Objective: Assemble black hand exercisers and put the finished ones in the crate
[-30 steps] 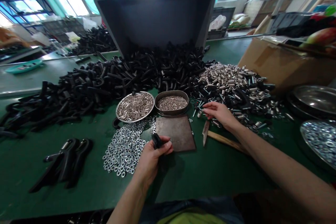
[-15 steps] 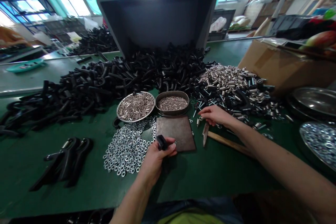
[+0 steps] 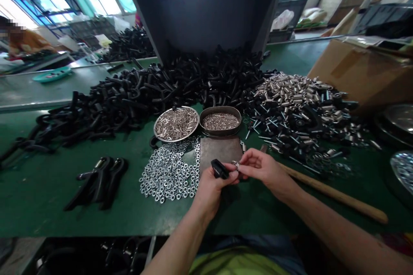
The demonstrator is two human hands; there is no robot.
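Observation:
My left hand (image 3: 209, 187) is closed around a black plastic part (image 3: 219, 169), its blunt end standing up out of the fingers. Thumb and fingers of my right hand (image 3: 263, 169) pinch a small shiny metal piece (image 3: 235, 163) right beside the left fingertips. It looks ring-like or coiled; its exact kind is too small to tell. Both hands are over the front right part of a flat metal plate (image 3: 214, 150). A hammer (image 3: 335, 191) lies to the right, its head partly hidden behind my right hand. Close to the left hand, metal nuts (image 3: 171, 176) are spread on the table.
A dish of metal pins (image 3: 177, 123) and an oval tin of small metal pieces (image 3: 221, 122) stand behind the plate. Black parts (image 3: 129, 99) heap up before a tipped grey bin (image 3: 206, 13). Springs (image 3: 290, 90) pile up right; several black handles (image 3: 100, 182) lie left. A co-worker (image 3: 27, 41) sits far left.
My right hand has come left from the spring pile's edge to meet my left hand, with a small metal piece in its fingers. The view has shifted slightly.

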